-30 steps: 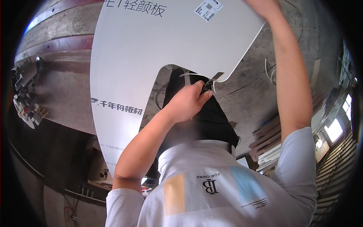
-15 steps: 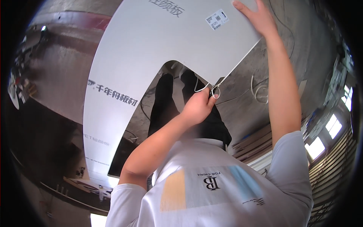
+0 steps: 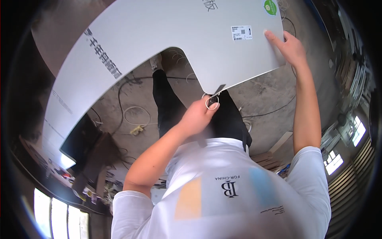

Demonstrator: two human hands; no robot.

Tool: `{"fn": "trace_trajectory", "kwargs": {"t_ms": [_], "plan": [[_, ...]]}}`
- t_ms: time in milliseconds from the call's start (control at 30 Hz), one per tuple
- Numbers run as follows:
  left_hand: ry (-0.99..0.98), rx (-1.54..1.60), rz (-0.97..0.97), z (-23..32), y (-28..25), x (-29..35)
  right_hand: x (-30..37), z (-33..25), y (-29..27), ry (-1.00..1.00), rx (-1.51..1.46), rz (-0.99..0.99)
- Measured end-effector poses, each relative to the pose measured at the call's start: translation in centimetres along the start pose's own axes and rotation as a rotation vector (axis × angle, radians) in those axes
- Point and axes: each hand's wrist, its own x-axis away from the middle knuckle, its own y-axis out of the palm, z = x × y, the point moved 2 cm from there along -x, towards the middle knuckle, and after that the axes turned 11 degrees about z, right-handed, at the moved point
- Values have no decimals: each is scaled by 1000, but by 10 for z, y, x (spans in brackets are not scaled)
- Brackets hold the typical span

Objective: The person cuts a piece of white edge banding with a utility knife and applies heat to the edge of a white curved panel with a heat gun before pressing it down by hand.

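Head view is showing my left hand (image 3: 200, 113) closing around a dark-handled tool (image 3: 212, 98), fingers curled in and thumb lying along it. Its flat grey blade (image 3: 220, 89) is sticking up past my grip and crossing the near corner of a large white panel (image 3: 147, 30); whether it is pressing on the edge, I cannot tell. A thin pale strip (image 3: 206, 105) is curling in a loop over the tool, right by my thumb. My right hand (image 3: 292, 47) is grasping the panel by its right edge, thumb resting on the upper face, the other fingers mostly hidden. The panel itself is stretching out in front of me above the floor (image 3: 163, 83), its rounded cut-out opening toward my body and its long left arm sweeping down to the lower left. A white label (image 3: 242, 33) is sitting on the face to the left of my right thumb, and a green round sticker (image 3: 270, 7) is showing farther up. Below, my black trousers (image 3: 169, 95) are appearing through the cut-out, and a small yellow object (image 3: 137, 130) is lying on the floor beside a pale looped cord (image 3: 125, 115).
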Motion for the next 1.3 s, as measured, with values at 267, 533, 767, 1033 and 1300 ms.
{"fn": "trace_trajectory", "kwargs": {"t_ms": [267, 533, 767, 1033, 1300], "plan": [[-31, 42, 20, 22, 32, -15, -20, 8, 3, -171, 21, 8], [79, 125, -5, 35, 67, -44, -22, 7, -5, -186, -5, -67], [10, 80, -5, 48, 91, -60, -27, 9, -6, -255, -27, -104], [21, 50, 5, 64, 111, -74, -24, 5, -8, -246, -35, -95], [12, 83, 0, 77, 135, -87, -28, 10, -3, -262, -24, -101]]}}
